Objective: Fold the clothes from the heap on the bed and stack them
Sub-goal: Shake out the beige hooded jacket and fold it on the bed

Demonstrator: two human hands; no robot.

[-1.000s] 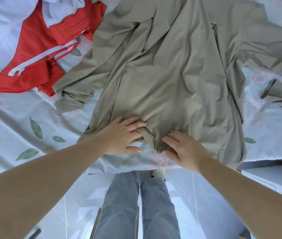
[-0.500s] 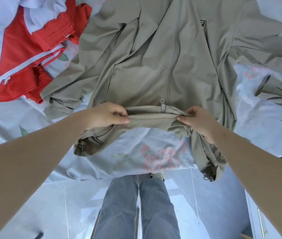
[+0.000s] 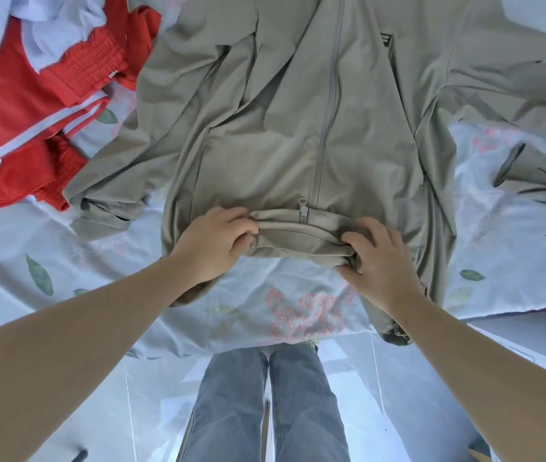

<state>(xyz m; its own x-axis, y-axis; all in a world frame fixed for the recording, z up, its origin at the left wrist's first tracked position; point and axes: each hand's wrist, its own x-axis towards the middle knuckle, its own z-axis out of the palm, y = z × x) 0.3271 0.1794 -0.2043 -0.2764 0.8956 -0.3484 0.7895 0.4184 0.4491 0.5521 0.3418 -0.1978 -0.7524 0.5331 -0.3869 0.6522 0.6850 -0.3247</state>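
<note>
Since 0.5 s ago both hands have dropped a bit, flattening the turned-up hem onto the jacket (image 3: 265,145), which lies zip-side up, spread across the bed (image 3: 505,248). Left hand (image 3: 211,245) & right hand (image 3: 380,261) pinch that hem fold, fingers curled over it, thumbs prob. underneath. Red tracksuit piece (image 3: 21,118) lies upper left, just beside a sleeve.
</note>
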